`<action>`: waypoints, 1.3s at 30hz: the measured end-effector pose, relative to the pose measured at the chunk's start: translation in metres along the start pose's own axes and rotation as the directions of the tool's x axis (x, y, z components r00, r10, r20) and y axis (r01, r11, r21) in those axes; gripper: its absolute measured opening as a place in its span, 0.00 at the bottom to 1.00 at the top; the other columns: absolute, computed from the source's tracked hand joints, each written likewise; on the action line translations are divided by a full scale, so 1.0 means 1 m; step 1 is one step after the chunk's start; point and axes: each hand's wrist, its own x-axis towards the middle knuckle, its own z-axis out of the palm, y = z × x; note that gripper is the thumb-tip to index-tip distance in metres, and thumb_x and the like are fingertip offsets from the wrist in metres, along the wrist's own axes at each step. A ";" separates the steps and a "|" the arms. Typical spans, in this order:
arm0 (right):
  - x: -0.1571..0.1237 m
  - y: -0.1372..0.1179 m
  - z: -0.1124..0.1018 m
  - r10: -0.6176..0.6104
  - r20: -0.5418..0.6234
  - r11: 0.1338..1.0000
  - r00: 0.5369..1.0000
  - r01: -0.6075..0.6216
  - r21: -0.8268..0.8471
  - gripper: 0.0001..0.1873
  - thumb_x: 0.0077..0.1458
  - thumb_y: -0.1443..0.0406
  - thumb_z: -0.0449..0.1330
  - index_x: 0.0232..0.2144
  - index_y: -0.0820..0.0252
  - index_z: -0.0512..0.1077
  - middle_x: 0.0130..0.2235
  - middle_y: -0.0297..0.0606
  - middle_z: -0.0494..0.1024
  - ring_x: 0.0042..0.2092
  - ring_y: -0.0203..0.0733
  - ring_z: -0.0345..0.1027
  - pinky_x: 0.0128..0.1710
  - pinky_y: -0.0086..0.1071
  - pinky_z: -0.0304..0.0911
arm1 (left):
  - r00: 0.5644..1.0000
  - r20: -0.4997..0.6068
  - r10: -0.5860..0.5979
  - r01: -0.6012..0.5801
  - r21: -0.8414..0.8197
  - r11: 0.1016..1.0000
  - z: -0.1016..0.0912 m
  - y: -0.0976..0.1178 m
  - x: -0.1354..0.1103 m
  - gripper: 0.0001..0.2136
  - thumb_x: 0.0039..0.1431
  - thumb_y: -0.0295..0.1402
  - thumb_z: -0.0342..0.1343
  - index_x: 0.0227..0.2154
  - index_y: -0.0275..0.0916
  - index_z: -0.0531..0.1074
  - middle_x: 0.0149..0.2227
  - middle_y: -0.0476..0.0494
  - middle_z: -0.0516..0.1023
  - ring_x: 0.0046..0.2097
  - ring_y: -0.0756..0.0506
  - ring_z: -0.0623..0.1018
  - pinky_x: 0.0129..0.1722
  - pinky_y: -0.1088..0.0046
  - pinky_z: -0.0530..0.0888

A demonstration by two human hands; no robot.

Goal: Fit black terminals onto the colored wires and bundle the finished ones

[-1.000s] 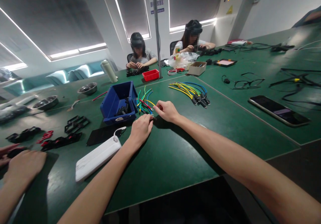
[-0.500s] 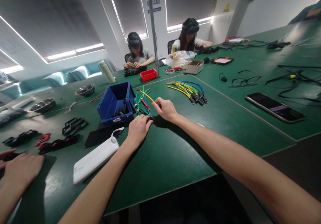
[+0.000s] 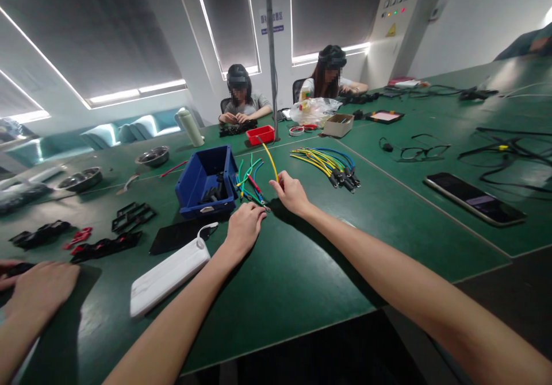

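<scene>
My right hand [image 3: 292,192] pinches a yellow wire [image 3: 271,161], which sticks up and away from the green table [image 3: 302,258]. My left hand [image 3: 244,227] rests with curled fingers at the near ends of a small loose bunch of green, blue and red wires [image 3: 250,181]; what its fingertips hold is hidden. A blue plastic bin [image 3: 202,181] with dark parts inside stands just left of that bunch. A larger bundle of yellow, green and blue wires with black plugs [image 3: 330,164] lies to the right.
A white power bank [image 3: 168,276] and a dark phone [image 3: 176,235] lie near my left arm. Black and red plastic parts [image 3: 103,241] sit further left by another person's hand [image 3: 41,287]. Glasses [image 3: 420,152] and a phone [image 3: 474,198] lie right. Two people work at the far end.
My right hand has lifted the yellow wire, so it now stands higher above the bunch. My left hand stayed at the wire ends. The camera shifted slightly.
</scene>
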 end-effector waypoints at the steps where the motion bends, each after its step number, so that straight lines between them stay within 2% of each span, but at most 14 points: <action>1: -0.001 0.001 0.000 0.011 0.001 1.000 1.000 -0.011 0.014 0.13 0.61 0.54 0.52 0.34 0.57 0.64 0.26 0.34 0.72 0.28 0.40 0.66 0.29 0.28 0.52 | 1.000 0.005 0.004 -0.004 0.000 1.000 -0.001 0.000 0.000 0.11 0.65 0.35 0.49 0.43 0.42 0.75 0.40 0.43 0.76 0.43 0.45 0.74 0.42 0.71 0.71; 4: -0.004 0.003 -0.003 0.062 -0.014 0.989 0.998 -0.060 0.137 0.13 0.60 0.53 0.52 0.31 0.57 0.62 0.24 0.33 0.71 0.26 0.38 0.66 0.28 0.28 0.54 | 1.000 0.017 0.013 -0.013 0.009 1.000 -0.003 0.001 0.000 0.11 0.64 0.34 0.49 0.42 0.41 0.76 0.40 0.43 0.76 0.44 0.45 0.74 0.42 0.71 0.71; 8: -0.005 0.007 -0.005 0.211 -0.043 0.907 0.977 -0.179 0.381 0.16 0.59 0.51 0.51 0.32 0.56 0.60 0.24 0.31 0.72 0.22 0.37 0.66 0.26 0.29 0.57 | 0.999 0.013 0.042 -0.043 0.012 0.999 -0.004 0.000 -0.001 0.11 0.65 0.34 0.49 0.41 0.41 0.76 0.41 0.43 0.76 0.43 0.45 0.74 0.40 0.71 0.71; 11: -0.006 0.009 -0.005 0.281 -0.055 0.879 0.958 -0.234 0.416 0.17 0.57 0.49 0.52 0.31 0.56 0.60 0.23 0.31 0.71 0.20 0.38 0.65 0.23 0.29 0.58 | 0.999 0.004 0.052 -0.052 0.007 0.999 -0.006 -0.001 -0.003 0.11 0.64 0.33 0.49 0.41 0.41 0.76 0.41 0.43 0.76 0.43 0.45 0.74 0.40 0.71 0.71; 19: -0.021 0.002 -0.006 0.221 0.001 0.896 0.975 -0.203 0.394 0.16 0.54 0.50 0.56 0.29 0.55 0.62 0.20 0.33 0.70 0.22 0.41 0.65 0.23 0.32 0.59 | 0.998 -0.023 0.064 -0.065 -0.029 0.997 -0.008 0.001 -0.005 0.09 0.63 0.31 0.51 0.39 0.41 0.76 0.39 0.44 0.76 0.42 0.46 0.74 0.40 0.71 0.72; 25: -0.019 0.002 -0.006 0.232 0.036 0.857 0.972 -0.222 0.464 0.17 0.54 0.49 0.56 0.30 0.56 0.61 0.19 0.31 0.69 0.18 0.38 0.61 0.19 0.30 0.57 | 0.998 -0.035 0.059 -0.061 -0.060 0.996 -0.004 0.003 -0.005 0.10 0.65 0.35 0.48 0.42 0.40 0.72 0.42 0.43 0.75 0.44 0.45 0.74 0.42 0.70 0.71; 30: -0.017 0.006 -0.006 0.208 0.074 0.855 0.975 -0.218 0.470 0.17 0.53 0.50 0.57 0.31 0.56 0.62 0.20 0.30 0.69 0.19 0.36 0.63 0.20 0.29 0.58 | 0.999 -0.025 0.037 -0.039 -0.090 0.995 0.000 0.003 -0.003 0.11 0.66 0.35 0.46 0.44 0.39 0.70 0.42 0.43 0.77 0.46 0.44 0.75 0.44 0.69 0.71; 39: -0.020 0.007 -0.008 0.184 0.132 0.841 0.974 -0.226 0.493 0.17 0.55 0.50 0.57 0.31 0.57 0.62 0.22 0.31 0.71 0.20 0.34 0.65 0.21 0.27 0.59 | 0.999 -0.023 -0.025 0.025 -0.015 1.000 0.003 0.008 -0.001 0.11 0.64 0.36 0.48 0.44 0.39 0.70 0.42 0.42 0.76 0.44 0.44 0.74 0.43 0.69 0.70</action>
